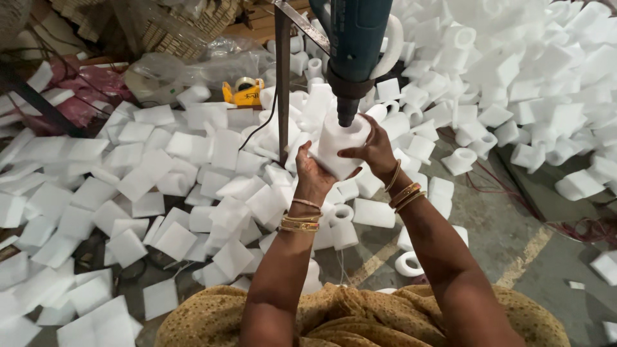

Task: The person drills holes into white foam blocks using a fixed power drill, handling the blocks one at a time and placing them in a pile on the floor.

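Both of my hands grip one white foam block (340, 144), held up against the tip of a blue electric drill (353, 45) that hangs pointing down from a metal stand (283, 83). My left hand (311, 175) cups the block from below and the left side. On the block's right side rests my right hand (376, 151), fingers wrapped over its edge. Gold bangles sit on both wrists. The drill bit itself is hidden inside the block.
Flat white foam squares (128, 193) cover the floor to the left. Foam pieces with round holes (463, 157) are heaped at the right and back. A yellow tape dispenser (244, 90) sits behind, near plastic bags. Bare concrete floor (514, 225) shows at the right.
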